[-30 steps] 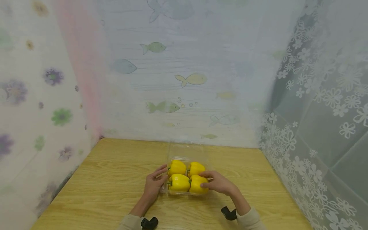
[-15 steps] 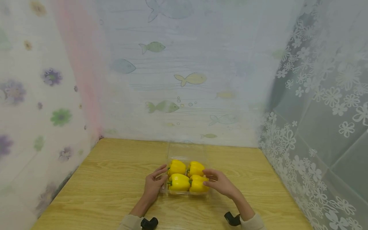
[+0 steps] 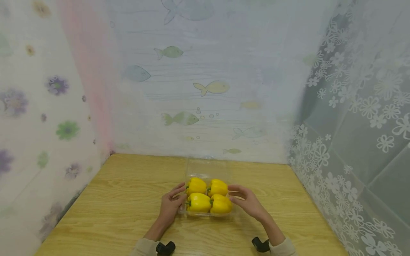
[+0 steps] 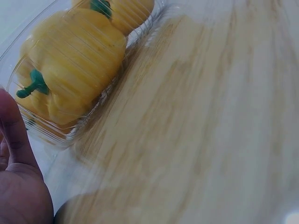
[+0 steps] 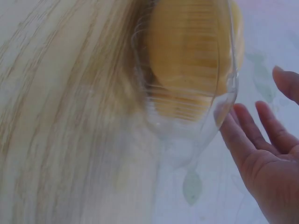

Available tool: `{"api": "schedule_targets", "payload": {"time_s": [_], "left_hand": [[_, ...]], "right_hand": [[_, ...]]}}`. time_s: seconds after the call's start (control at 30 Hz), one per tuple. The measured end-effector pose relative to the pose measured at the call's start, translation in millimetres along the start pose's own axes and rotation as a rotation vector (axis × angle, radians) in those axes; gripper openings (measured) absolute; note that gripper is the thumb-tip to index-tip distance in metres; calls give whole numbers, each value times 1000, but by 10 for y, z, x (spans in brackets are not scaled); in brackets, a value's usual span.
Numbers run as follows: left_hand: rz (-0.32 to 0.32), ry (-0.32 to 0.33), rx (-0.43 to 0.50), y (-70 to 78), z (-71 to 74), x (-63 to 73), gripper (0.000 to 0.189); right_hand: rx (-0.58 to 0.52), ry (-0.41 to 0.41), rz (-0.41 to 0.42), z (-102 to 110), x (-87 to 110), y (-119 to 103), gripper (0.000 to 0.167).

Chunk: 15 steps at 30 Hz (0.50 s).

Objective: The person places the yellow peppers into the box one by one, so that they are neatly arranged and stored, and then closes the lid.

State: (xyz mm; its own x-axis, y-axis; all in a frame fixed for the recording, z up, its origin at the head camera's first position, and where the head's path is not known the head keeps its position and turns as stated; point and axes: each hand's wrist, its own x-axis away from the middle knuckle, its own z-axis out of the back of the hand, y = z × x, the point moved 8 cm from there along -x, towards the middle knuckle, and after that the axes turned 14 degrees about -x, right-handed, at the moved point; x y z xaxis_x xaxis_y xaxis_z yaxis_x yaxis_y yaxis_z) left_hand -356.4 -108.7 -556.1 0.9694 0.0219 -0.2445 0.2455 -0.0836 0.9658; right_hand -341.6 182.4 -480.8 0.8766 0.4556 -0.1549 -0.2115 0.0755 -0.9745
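Observation:
A clear plastic clamshell container (image 3: pixel 205 214) sits on the table with its lid (image 3: pixel 207 168) folded back. Several yellow bell peppers (image 3: pixel 198 202) with green stems lie in it in two rows, stems to the left. My left hand (image 3: pixel 171 204) rests at the container's left side; in the left wrist view its thumb (image 4: pixel 14 126) is right at the rim. At the right side my right hand (image 3: pixel 248 203) is spread, thumb apart from the fingers and holding nothing. The right wrist view shows its fingertips at the container's clear wall (image 5: pixel 182 144).
The wooden table (image 3: pixel 134 181) meets a fish-print curtain (image 3: pixel 205 135) close behind the lid. A flower-print curtain (image 3: pixel 68 149) hangs at the left, and a translucent one with white flowers (image 3: pixel 346 185) at the right. Black wrist mounts (image 3: pixel 166 248) sit on both cuffs.
My right hand has let go of the front right pepper and drawn back to the right, off it. The left hand and the container have stayed in place.

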Motion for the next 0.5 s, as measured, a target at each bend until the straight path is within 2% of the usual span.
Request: {"api": "schedule_targets", "payload": {"time_s": [0.27, 0.5], "left_hand": [[3, -5, 8, -24, 12, 3, 39], [-2, -10, -20, -10, 9, -8, 38]], "right_hand": [[-58, 94, -6, 179, -46, 164, 51], [-153, 95, -23, 331, -102, 248, 50]]}}
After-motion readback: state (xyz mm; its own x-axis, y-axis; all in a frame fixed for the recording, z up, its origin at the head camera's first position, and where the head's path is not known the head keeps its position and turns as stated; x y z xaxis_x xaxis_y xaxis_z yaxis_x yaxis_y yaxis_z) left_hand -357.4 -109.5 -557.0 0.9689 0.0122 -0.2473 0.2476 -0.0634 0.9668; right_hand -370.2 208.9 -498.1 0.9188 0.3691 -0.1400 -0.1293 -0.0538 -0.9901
